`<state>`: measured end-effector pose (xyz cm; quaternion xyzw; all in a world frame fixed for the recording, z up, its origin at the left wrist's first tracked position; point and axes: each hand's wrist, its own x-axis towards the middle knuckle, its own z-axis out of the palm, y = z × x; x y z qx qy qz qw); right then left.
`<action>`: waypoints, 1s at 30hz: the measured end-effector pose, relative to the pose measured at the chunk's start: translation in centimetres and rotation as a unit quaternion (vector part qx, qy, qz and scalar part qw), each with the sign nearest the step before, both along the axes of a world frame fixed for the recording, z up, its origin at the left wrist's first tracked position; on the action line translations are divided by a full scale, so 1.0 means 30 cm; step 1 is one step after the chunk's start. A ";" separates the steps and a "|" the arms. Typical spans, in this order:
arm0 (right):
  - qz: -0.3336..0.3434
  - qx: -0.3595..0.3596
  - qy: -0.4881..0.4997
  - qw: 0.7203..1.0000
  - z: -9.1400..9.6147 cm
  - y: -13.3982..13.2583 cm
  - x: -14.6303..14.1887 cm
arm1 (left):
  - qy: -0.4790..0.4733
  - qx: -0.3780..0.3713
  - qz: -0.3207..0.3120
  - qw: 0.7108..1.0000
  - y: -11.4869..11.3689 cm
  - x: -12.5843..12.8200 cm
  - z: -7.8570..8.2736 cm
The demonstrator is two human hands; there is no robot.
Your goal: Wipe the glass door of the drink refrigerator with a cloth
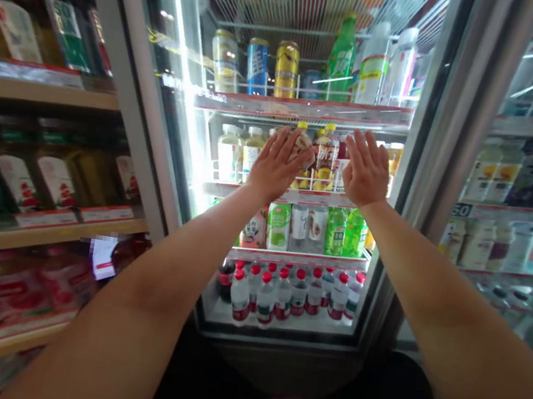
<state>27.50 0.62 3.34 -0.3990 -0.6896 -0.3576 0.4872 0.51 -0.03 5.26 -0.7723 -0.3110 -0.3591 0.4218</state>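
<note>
Both my arms reach into an open drinks fridge at its second shelf (292, 195). My left hand (274, 166) has its fingers stretched upward and lies against a yellow-capped bottle with a pale label (304, 146), which looks slightly tilted. My right hand (366, 171) is open and flat, fingers together and pointing up, in front of the right end of the same row; it holds nothing. Between my hands stands a bottle with a red and white label (327, 158).
The glass fridge door (163, 82) stands open to the left. Cans and a green bottle (342, 56) fill the top shelf, green-labelled bottles the third, red-capped water bottles (282, 293) the bottom. Wooden shelves of packets (41, 218) are left; another glass-fronted cooler (524, 200) is right.
</note>
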 end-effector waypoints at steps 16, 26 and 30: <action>0.004 -0.014 0.002 1.000 0.003 -0.010 0.001 | -0.064 -0.054 0.002 0.996 -0.047 -0.038 0.083; 0.000 -0.003 -0.008 1.000 -0.001 0.009 0.011 | -0.074 -0.044 0.014 0.996 -0.046 -0.111 0.031; 0.001 -0.007 0.001 1.000 0.000 0.001 0.006 | -0.102 -0.015 0.026 0.994 -0.037 -0.136 0.063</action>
